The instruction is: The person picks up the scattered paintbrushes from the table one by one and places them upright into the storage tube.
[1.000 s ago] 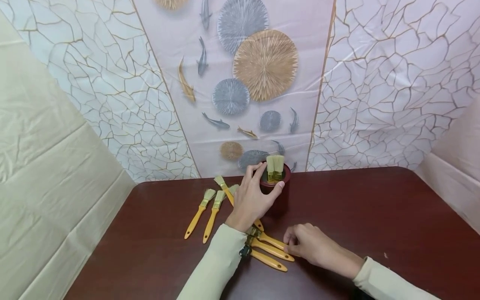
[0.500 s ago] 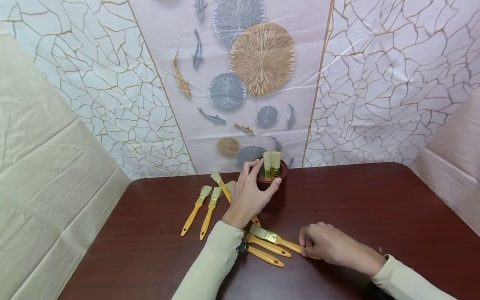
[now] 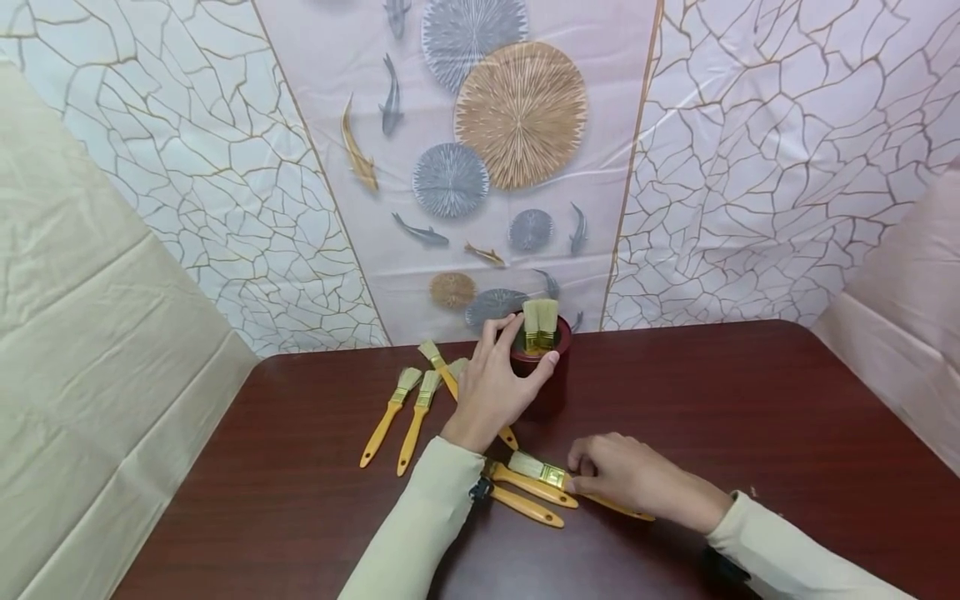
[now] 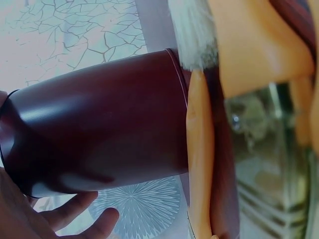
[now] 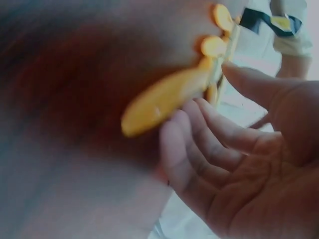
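My left hand (image 3: 491, 387) grips the rim of a dark red cylindrical cup (image 3: 549, 396), thumb on the near side and fingers at the left. Two paintbrushes (image 3: 540, 318) stand in it, pale bristles up. Over the table my right hand (image 3: 630, 475) has its thumb and curved fingers on either side of a yellow-handled paintbrush (image 3: 552, 476), around its metal ferrule. Whether they pinch it is unclear; the handle (image 5: 162, 102) is blurred in the right wrist view. The left wrist view shows the cup's smooth wall (image 4: 99, 124) beside the brushes.
Two more paintbrushes (image 3: 534, 487) lie by the left wrist, partly under it. Left of the cup lie several others, one (image 3: 378, 433) at the far left and one crossing beneath the left forearm. A patterned cloth (image 3: 450, 179) hangs behind the table (image 3: 720, 400).
My right hand drew one paintbrush rightward by its handle, away from the two beside it, then moved left along it to the ferrule. My left hand stays on the cup.
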Tool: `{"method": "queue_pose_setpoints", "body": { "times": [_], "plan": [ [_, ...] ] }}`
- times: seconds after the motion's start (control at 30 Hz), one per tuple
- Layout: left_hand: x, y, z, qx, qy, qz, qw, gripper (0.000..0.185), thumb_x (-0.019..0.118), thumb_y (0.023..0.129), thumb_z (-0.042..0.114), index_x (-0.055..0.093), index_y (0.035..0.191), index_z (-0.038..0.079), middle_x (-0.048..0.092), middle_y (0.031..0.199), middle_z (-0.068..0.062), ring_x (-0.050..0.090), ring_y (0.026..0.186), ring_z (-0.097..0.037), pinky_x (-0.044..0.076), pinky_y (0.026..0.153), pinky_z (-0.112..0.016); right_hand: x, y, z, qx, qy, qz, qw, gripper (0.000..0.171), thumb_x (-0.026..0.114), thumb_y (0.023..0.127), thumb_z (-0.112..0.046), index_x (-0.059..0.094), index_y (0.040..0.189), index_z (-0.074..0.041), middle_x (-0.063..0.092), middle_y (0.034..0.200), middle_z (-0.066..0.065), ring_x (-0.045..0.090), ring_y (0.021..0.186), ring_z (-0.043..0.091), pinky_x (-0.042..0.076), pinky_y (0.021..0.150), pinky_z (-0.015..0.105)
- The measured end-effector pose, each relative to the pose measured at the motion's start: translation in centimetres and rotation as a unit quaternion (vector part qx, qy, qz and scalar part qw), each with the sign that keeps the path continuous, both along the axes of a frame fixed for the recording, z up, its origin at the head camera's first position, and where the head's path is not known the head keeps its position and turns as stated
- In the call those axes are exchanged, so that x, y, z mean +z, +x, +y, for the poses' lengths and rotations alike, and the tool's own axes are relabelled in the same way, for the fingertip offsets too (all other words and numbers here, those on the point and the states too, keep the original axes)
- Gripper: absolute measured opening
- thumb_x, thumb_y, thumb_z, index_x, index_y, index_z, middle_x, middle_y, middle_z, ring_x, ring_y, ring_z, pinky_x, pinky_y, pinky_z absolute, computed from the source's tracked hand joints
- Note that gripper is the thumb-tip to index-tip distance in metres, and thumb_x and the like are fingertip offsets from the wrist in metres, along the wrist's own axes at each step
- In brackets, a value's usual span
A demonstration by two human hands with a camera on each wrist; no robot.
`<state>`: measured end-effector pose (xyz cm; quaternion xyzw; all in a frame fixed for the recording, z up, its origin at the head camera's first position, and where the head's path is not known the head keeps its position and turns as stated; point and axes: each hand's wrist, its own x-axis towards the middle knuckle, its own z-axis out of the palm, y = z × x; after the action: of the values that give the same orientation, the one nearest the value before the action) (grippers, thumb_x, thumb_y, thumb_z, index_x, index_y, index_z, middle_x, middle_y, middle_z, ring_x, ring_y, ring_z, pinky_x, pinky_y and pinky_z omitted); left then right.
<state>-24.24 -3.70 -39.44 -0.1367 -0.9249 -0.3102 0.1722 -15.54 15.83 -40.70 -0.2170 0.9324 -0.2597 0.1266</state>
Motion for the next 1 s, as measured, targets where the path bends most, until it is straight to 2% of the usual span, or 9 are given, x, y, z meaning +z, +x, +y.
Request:
{"method": "queue_pose_setpoints", "body": {
  "times": [0.17, 0.3, 0.47, 0.6, 0.73, 0.9, 1.0],
  "plan": [
    [0.0, 0.0, 0.0, -0.002, 0.002, 0.006, 1.0, 0.085, 0.052, 0.095, 0.078, 0.044, 0.163, 0.028, 0.045, 0.154, 0.005, 0.055, 0.087, -0.017, 0.041, 0.057, -0.032, -0.4, 0.0, -1.3, -0.02, 0.014, 0.017, 1.0, 0.014, 0.084, 0.089, -0.019, 0.072, 0.093, -0.015, 0.059, 0.065, -0.013, 0.053, 0.06, 0.008, 0.045, 0.057, 0.032],
    [0.0, 0.1, 0.0, -0.002, 0.005, 0.008, 1.0, 0.084, 0.053, 0.095, 0.077, 0.044, 0.163, 0.028, 0.046, 0.154, 0.005, 0.055, 0.086, -0.017, 0.041, 0.056, -0.032, -0.4, 0.0, -1.5, -0.031, 0.025, -0.003, 0.999, 0.014, 0.084, 0.09, -0.017, 0.07, 0.093, -0.015, 0.059, 0.066, -0.011, 0.053, 0.06, 0.01, 0.046, 0.06, 0.034],
    [0.0, 0.1, 0.0, -0.001, 0.004, 0.007, 1.0, 0.084, 0.054, 0.095, 0.077, 0.044, 0.162, 0.029, 0.046, 0.154, 0.006, 0.056, 0.088, -0.017, 0.041, 0.057, -0.031, -0.5, 0.0, -0.9, -0.019, 0.02, -0.014, 1.0, 0.024, 0.085, 0.089, -0.015, 0.062, 0.088, -0.016, 0.055, 0.071, -0.007, 0.05, 0.063, 0.011, 0.044, 0.063, 0.031],
    [0.1, 0.0, 0.0, 0.0, 0.003, 0.008, 1.0, 0.083, 0.053, 0.095, 0.077, 0.045, 0.162, 0.029, 0.046, 0.153, 0.006, 0.058, 0.092, -0.017, 0.042, 0.058, -0.031, -0.5, -0.1, -0.1, -0.001, -0.002, -0.025, 1.0, 0.029, 0.085, 0.089, -0.012, 0.056, 0.086, -0.017, 0.053, 0.071, -0.006, 0.046, 0.064, 0.009, 0.04, 0.062, 0.028],
    [0.1, 0.0, 0.0, 0.002, 0.002, 0.011, 0.9999, 0.083, 0.054, 0.094, 0.077, 0.045, 0.162, 0.029, 0.046, 0.153, 0.006, 0.058, 0.093, -0.018, 0.042, 0.058, -0.031, 0.1, 0.0, 1.0, 0.04, -0.041, -0.037, 0.998, 0.023, 0.082, 0.092, -0.012, 0.059, 0.091, -0.016, 0.056, 0.077, -0.008, 0.049, 0.068, 0.005, 0.042, 0.065, 0.027],
    [0.0, 0.1, 0.0, 0.003, 0.004, 0.011, 0.9999, 0.083, 0.055, 0.094, 0.076, 0.046, 0.162, 0.029, 0.046, 0.153, 0.006, 0.058, 0.091, -0.018, 0.042, 0.058, -0.031, 1.6, 0.4, 2.4, 0.084, -0.105, -0.044, 0.99, 0.012, 0.077, 0.096, -0.014, 0.068, 0.104, -0.016, 0.065, 0.089, -0.01, 0.057, 0.077, 0.003, 0.048, 0.066, 0.027],
    [-0.1, 0.1, 0.0, 0.002, 0.004, 0.01, 0.9999, 0.083, 0.055, 0.094, 0.076, 0.046, 0.162, 0.029, 0.046, 0.153, 0.006, 0.057, 0.089, -0.017, 0.042, 0.057, -0.031, 2.9, 0.7, 3.1, 0.086, -0.127, -0.028, 0.988, 0.01, 0.075, 0.097, -0.015, 0.068, 0.103, -0.019, 0.066, 0.091, -0.01, 0.059, 0.08, 0.003, 0.049, 0.067, 0.027]
  ]
}}
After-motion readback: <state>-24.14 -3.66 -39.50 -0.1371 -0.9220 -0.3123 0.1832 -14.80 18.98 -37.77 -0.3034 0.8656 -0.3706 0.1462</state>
